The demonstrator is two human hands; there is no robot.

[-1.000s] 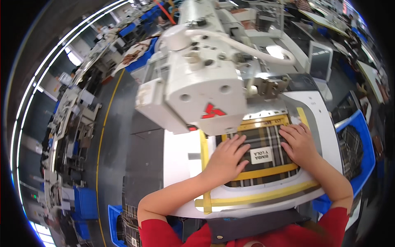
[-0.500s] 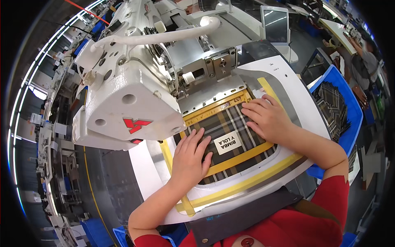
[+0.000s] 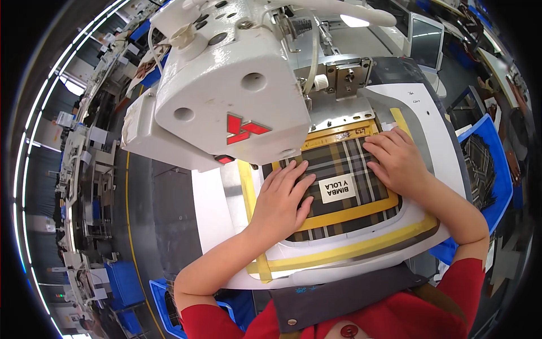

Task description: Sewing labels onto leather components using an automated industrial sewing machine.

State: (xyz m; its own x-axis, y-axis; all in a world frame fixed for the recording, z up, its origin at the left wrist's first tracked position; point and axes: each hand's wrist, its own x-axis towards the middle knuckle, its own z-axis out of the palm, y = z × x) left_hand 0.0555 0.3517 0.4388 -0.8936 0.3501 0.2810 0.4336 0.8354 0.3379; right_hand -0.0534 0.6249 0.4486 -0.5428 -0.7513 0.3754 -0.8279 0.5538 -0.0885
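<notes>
Left hand: palm down, fingers loosely spread and gripping nothing, laid over the left part of the cloth just below the machine head.
Right hand: palm down, fingers slightly parted and closed on nothing, fingertips at the cloth's upper right edge, by the frame's corner.
Plaid cloth: dark with pale and brown stripes, lying flat right of the frame's centre, between the 2 hands.
Label: 1 pale rectangular patch on the cloth, its lettering upside down to the wearer.
Yellow frame: bars run along the cloth's upper and lower parts; the hands hide much of its sides.
White template: a broad sheet around the frame, with yellow tape along its lower side.
Machine head: white, with a red emblem, at upper centre; its needle is hidden.
Blue bin: at the right edge, holding more plaid pieces.
Step in hand: apparently steadying or smoothing the framed cloth.
Next move calls for: even, light pressure from both palms, with the left fingertips clear of the machine head.
</notes>
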